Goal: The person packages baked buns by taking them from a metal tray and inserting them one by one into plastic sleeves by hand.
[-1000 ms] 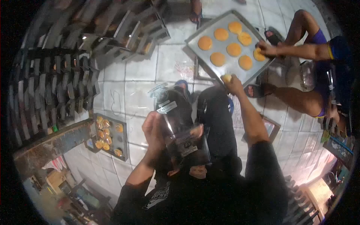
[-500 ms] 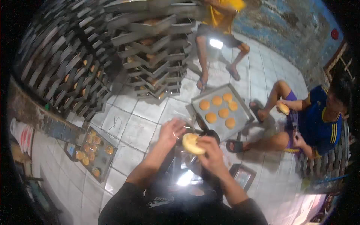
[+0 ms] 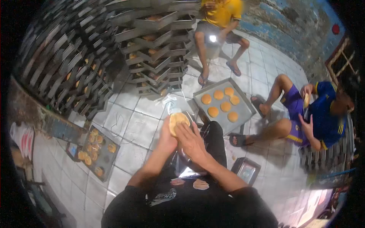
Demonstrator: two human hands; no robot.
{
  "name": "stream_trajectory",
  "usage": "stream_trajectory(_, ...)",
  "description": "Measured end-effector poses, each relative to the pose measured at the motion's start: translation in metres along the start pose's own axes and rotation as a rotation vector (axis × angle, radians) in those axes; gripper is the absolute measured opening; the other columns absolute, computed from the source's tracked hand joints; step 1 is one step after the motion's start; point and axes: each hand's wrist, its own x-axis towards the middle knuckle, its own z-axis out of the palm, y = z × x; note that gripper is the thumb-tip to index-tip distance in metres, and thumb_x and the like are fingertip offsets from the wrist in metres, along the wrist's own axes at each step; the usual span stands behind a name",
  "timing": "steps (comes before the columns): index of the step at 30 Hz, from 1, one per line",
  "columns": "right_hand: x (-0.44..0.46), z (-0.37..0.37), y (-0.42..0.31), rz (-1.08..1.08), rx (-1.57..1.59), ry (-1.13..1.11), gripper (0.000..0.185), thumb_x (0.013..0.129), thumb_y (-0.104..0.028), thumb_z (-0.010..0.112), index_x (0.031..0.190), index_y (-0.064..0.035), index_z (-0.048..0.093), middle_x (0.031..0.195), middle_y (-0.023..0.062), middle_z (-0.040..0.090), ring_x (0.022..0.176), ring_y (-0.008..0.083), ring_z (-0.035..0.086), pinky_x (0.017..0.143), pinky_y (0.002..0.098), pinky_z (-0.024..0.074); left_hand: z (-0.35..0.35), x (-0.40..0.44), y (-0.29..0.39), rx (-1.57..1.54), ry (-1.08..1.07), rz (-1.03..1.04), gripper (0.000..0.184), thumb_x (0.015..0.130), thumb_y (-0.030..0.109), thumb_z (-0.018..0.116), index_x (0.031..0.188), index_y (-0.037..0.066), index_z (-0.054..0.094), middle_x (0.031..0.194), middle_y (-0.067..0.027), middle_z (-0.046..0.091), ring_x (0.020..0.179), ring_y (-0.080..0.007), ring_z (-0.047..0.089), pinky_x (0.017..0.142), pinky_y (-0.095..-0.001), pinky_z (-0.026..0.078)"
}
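A round golden bun (image 3: 178,122) is held between both my hands above my lap. My left hand (image 3: 167,136) grips its left and lower side. The fingers of my right hand (image 3: 190,140) press on the bun from the right. Clear plastic wrap (image 3: 173,104) with pale printing reaches out beyond the bun. Ahead and to the right, a metal tray (image 3: 241,110) on the floor holds several golden buns. Glossy clear plastic (image 3: 184,169) lies on my lap under my forearms.
Stacked metal trays (image 3: 159,49) rise at the upper left. A second tray (image 3: 110,159) with several wrapped buns lies at left. A person in blue (image 3: 327,114) sits at right holding a bun; a person in yellow (image 3: 220,15) sits beyond. A small framed box (image 3: 247,171) stands at right.
My right hand has brought a bun from the tray to my left hand, and both now hold it at the plastic. The view has swung, bringing the person in yellow into sight.
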Motion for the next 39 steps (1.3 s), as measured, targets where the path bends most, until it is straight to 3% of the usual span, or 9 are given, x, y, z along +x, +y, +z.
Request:
stream_trajectory(11, 0.031, -0.014, 0.042, 0.040, -0.122, -0.122, 0.043, 0.086, -0.009, 0.064, 0.129, -0.0052, 0.058, 0.123, 0.0136, 0.066, 0.124, 0.0344, 0.059, 0.117, 0.0601, 0.0300, 0.001, 0.052, -0.052, -0.028, 0.118, 0.171, 0.053, 0.103, 0.050, 0.049, 0.137, 0.010, 0.055, 0.133, -0.0095, 0.062, 0.123, -0.0263, 0.059, 0.109, -0.0426, 0.044)
stream_trajectory(19, 0.029, -0.044, 0.008, 0.115, 0.458, -0.270, 0.010, 0.088, -0.005, 0.070, 0.095, -0.0043, 0.063, 0.100, 0.0117, 0.067, 0.092, 0.0295, 0.067, 0.077, 0.0384, 0.0528, -0.008, 0.060, -0.010, -0.200, -0.017, -0.006, 0.086, 0.101, 0.074, 0.024, 0.146, 0.004, 0.046, 0.142, -0.0162, 0.056, 0.130, -0.0362, 0.055, 0.110, -0.0533, 0.046)
stream_trajectory(21, 0.026, -0.065, -0.010, 0.170, 1.140, -0.745, 0.012, 0.088, -0.004, 0.073, 0.090, -0.0035, 0.062, 0.098, 0.0064, 0.066, 0.084, 0.0209, 0.065, 0.072, 0.0329, 0.0506, -0.013, 0.071, 0.003, -0.255, 0.093, 0.058, 0.077, 0.104, 0.069, 0.024, 0.141, 0.006, 0.051, 0.140, -0.0150, 0.058, 0.126, -0.0333, 0.057, 0.106, -0.0569, 0.046)
stream_trajectory(24, 0.015, -0.067, -0.035, -0.076, 1.640, -0.806, 0.014, 0.090, -0.006, 0.073, 0.086, -0.0035, 0.060, 0.095, 0.0053, 0.065, 0.081, 0.0157, 0.061, 0.067, 0.0283, 0.0479, -0.028, 0.048, 0.030, -0.213, 0.037, 0.184, 0.074, 0.106, 0.065, 0.022, 0.145, 0.008, 0.048, 0.144, -0.0170, 0.055, 0.132, -0.0347, 0.054, 0.111, -0.0574, 0.043)
stream_trajectory(25, 0.019, -0.061, -0.034, -0.071, 1.645, -0.810, 0.014, 0.090, -0.006, 0.073, 0.086, -0.0035, 0.060, 0.095, 0.0053, 0.065, 0.081, 0.0157, 0.061, 0.067, 0.0283, 0.0479, -0.025, 0.043, 0.029, -0.216, 0.044, 0.183, 0.074, 0.106, 0.065, 0.022, 0.145, 0.008, 0.048, 0.144, -0.0170, 0.055, 0.132, -0.0347, 0.054, 0.111, -0.0574, 0.043)
stream_trajectory(27, 0.036, -0.040, -0.020, 0.319, 0.780, -0.101, 0.018, 0.091, -0.008, 0.072, 0.081, -0.0025, 0.059, 0.091, 0.0048, 0.065, 0.080, 0.0142, 0.060, 0.068, 0.0280, 0.0472, -0.020, 0.040, 0.024, -0.239, 0.146, 0.179, 0.071, 0.106, 0.062, 0.023, 0.144, 0.007, 0.049, 0.143, -0.0169, 0.056, 0.132, -0.0345, 0.054, 0.110, -0.0584, 0.044)
stream_trajectory(31, 0.021, -0.015, 0.006, 0.264, 0.684, -0.290, 0.020, 0.091, -0.009, 0.074, 0.080, -0.0023, 0.059, 0.091, 0.0045, 0.066, 0.079, 0.0127, 0.059, 0.068, 0.0282, 0.0475, -0.026, 0.058, 0.005, -0.212, 0.196, 0.111, 0.069, 0.107, 0.060, 0.025, 0.140, 0.007, 0.053, 0.139, -0.0168, 0.059, 0.130, -0.0344, 0.055, 0.109, -0.0568, 0.046)
stream_trajectory(34, 0.003, -0.055, -0.004, 0.277, 1.598, -0.729, 0.016, 0.089, -0.008, 0.075, 0.083, -0.0038, 0.061, 0.093, 0.0035, 0.068, 0.076, 0.0100, 0.057, 0.066, 0.0277, 0.0476, -0.042, 0.055, 0.030, -0.221, 0.152, 0.197, 0.065, 0.108, 0.056, 0.026, 0.137, 0.006, 0.055, 0.135, -0.0154, 0.061, 0.126, -0.0334, 0.057, 0.105, -0.0536, 0.048)
stream_trajectory(39, 0.026, -0.032, -0.006, 0.702, 1.180, -0.188, 0.018, 0.091, -0.006, 0.074, 0.083, -0.0052, 0.058, 0.090, 0.0018, 0.065, 0.073, 0.0080, 0.055, 0.066, 0.0279, 0.0477, -0.022, 0.045, 0.016, -0.237, 0.228, 0.189, 0.064, 0.108, 0.056, 0.027, 0.135, 0.007, 0.056, 0.132, -0.0141, 0.062, 0.121, -0.0319, 0.059, 0.101, -0.0515, 0.050)
